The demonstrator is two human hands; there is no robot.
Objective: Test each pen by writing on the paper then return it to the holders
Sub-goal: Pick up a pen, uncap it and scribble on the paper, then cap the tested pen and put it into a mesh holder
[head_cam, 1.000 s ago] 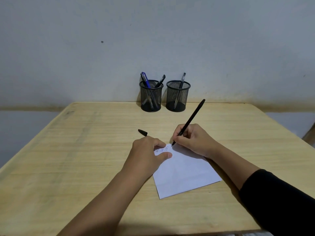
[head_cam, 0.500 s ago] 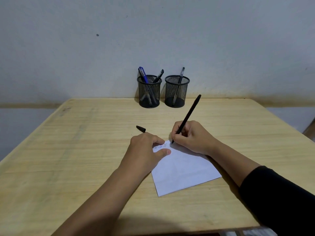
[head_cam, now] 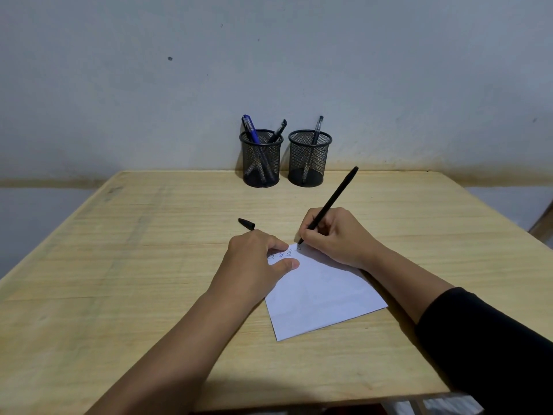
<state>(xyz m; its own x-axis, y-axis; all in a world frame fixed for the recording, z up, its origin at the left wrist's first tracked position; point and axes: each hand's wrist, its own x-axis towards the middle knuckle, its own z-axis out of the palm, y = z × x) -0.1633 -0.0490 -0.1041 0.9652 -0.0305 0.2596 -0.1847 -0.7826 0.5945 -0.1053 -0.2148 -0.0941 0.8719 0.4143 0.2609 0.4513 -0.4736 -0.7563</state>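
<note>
1. Black sleeve (head_cam: 490,348) covers the right forearm at the near right edge of the view; the left forearm is bare.
2. Pale wooden table (head_cam: 104,295) carries everything, and a white sheet of paper (head_cam: 323,298) lies on it, turned at an angle, between the two arms.
3. Left hand (head_cam: 257,262) lies on the paper's far left corner, thumb and forefinger stretched out and pressing the sheet flat; it grips nothing.
4. A few small handwritten marks (head_cam: 284,253) run along the paper's far edge, between the left forefinger and thumb.
5. Right hand (head_cam: 338,235) is curled round a black pen (head_cam: 332,202), pinching it low on the barrel. The tip touches the paper's far corner and the barrel slants up and away to the right.
6. A black pen cap (head_cam: 246,223) lies on the table just beyond the left hand, apart from it.
7. Against the grey wall (head_cam: 269,55) stand two black mesh holders side by side. The left holder (head_cam: 261,163) has a blue pen (head_cam: 250,127) and a black pen (head_cam: 279,130); the right holder (head_cam: 309,160) has one dark pen (head_cam: 317,127).
</note>
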